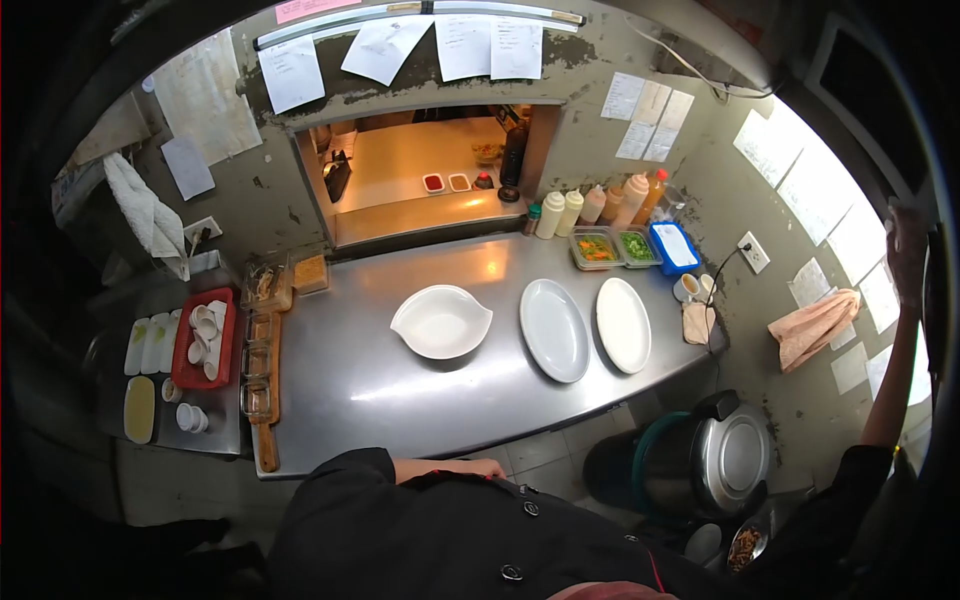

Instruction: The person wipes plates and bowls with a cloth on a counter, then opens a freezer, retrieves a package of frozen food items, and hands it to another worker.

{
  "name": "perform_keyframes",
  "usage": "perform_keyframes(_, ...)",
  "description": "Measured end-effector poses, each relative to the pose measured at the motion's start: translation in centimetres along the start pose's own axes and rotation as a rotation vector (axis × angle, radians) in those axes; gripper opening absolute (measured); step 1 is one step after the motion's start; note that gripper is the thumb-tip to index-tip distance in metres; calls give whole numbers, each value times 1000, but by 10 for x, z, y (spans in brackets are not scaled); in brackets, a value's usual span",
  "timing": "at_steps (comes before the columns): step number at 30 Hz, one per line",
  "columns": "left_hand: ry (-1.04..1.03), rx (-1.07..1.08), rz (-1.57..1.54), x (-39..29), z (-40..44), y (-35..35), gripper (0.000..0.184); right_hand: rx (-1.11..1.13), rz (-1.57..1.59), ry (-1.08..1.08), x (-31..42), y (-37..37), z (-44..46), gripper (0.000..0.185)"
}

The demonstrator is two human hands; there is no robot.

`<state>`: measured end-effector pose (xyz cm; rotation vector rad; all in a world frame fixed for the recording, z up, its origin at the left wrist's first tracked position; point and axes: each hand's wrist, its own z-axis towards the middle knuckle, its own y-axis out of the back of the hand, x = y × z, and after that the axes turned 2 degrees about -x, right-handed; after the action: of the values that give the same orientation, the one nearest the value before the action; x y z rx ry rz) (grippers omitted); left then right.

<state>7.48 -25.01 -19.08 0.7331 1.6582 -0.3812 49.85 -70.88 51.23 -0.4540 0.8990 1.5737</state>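
Note:
My left hand [484, 467] rests low against my dark jacket, by the front edge of the steel counter [400, 420]; its fingers are mostly hidden. At the far right my right hand [906, 245] is raised beside a dark screen-like panel [868, 95]. Shadow hides whether its fingers grip the panel's edge. A white bowl with two pointed ends [440, 325] stands in the middle of the counter, away from both hands. To its right lie a pale grey oval plate [555, 332] and a white oval plate [624, 327].
Squeeze bottles [592, 205], vegetable containers [597, 248] and a blue-rimmed container [675, 247] line the back right. A wooden rack with glass dishes [262, 395] and a red basket [205, 340] stand left. Below the counter's right end is a lidded bin [733, 460]. A pass-through window [420, 225] opens behind.

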Motion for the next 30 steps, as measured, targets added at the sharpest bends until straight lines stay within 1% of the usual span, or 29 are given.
perform_keyframes(1,-11,72,-44,6,5,1,25,45,-110,22,-5,0,-8,31)
perform_keyframes(3,23,158,-108,12,16,2,25,71,-211,32,-7,-3,-26,32)
perform_keyframes(5,52,207,-148,7,26,-1,25,28,-194,21,6,-10,-43,34)
perform_keyframes(6,65,215,-157,4,30,-3,25,-41,23,41,34,-2,-45,34)
perform_keyframes(7,74,224,-163,1,34,-5,25,85,429,-77,59,2,-53,32)
perform_keyframes(8,79,233,-168,-1,41,-9,25,152,579,-99,98,14,-61,30)
perform_keyframes(9,82,243,-171,-2,49,-10,25,300,732,-186,141,25,-77,28)
perform_keyframes(10,84,252,-173,-2,55,-11,24,417,855,-211,187,50,-83,25)
perform_keyframes(12,78,263,-176,-4,66,-18,24,650,1093,-68,289,135,-77,22)
perform_keyframes(14,76,269,-173,-5,79,-25,24,891,1351,80,379,190,-89,24)
perform_keyframes(15,71,265,-172,-5,85,-27,24,991,1728,-55,431,180,-138,19)
perform_keyframes(16,73,261,-167,-7,90,-31,24,1202,1877,-195,466,180,-178,20)
perform_keyframes(17,71,257,-158,-8,95,-35,24,1308,1883,-157,489,179,-193,22)
perform_keyframes(19,65,228,-130,-10,107,-40,24,1523,1890,-82,520,177,-215,26)
perform_keyframes(21,36,176,-79,-15,116,-42,24,1737,1917,-307,537,185,-224,35)
perform_keyframes(24,-45,35,75,-38,113,-32,21,1646,1989,-234,549,190,-223,35)
perform_keyframes(25,-58,6,114,-34,115,-33,20,1715,1888,-251,553,190,-222,38)
perform_keyframes(26,-72,-25,153,-29,116,-34,19,1759,2001,-403,556,191,-225,38)
perform_keyframes(28,-8,-62,125,-37,112,-34,18,1825,2212,-729,562,193,-234,38)
perform_keyframes(29,7,-96,116,-41,109,-34,17,1862,2321,-752,567,186,-244,39)
perform_keyframes(30,23,-131,108,-42,107,-33,17,1839,2321,-674,570,182,-247,39)
